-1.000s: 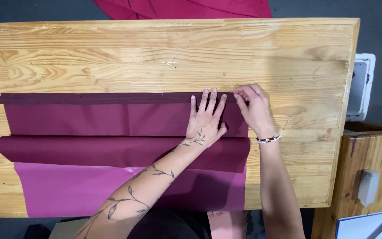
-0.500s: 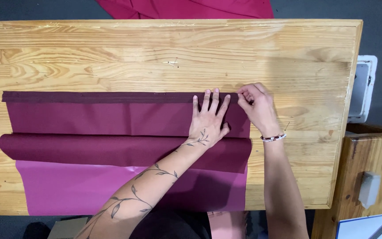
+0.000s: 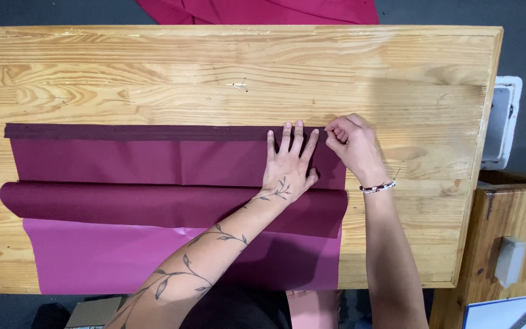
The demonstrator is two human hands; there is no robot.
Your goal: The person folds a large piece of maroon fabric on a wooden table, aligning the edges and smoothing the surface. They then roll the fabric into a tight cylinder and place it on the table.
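Observation:
A long piece of maroon fabric (image 3: 129,161) lies flat across a wooden table (image 3: 153,73), with a dark zipper strip (image 3: 123,131) along its far edge. A rolled fold of the same cloth (image 3: 123,204) runs below it, and a brighter pink layer (image 3: 92,256) hangs at the near edge. My left hand (image 3: 288,161) presses flat on the fabric near its right end, fingers spread toward the zipper. My right hand (image 3: 351,146) pinches the right end of the zipper strip between thumb and fingers. A beaded bracelet sits on my right wrist.
More red-pink cloth (image 3: 263,9) lies beyond the table's far edge. A white device (image 3: 501,122) sits off the right side. A wooden cabinet (image 3: 494,244) with a small grey box stands at lower right, papers beside it.
Both hands stay almost still. My right hand's fingers have closed a little tighter on the zipper end; the view has shifted slightly.

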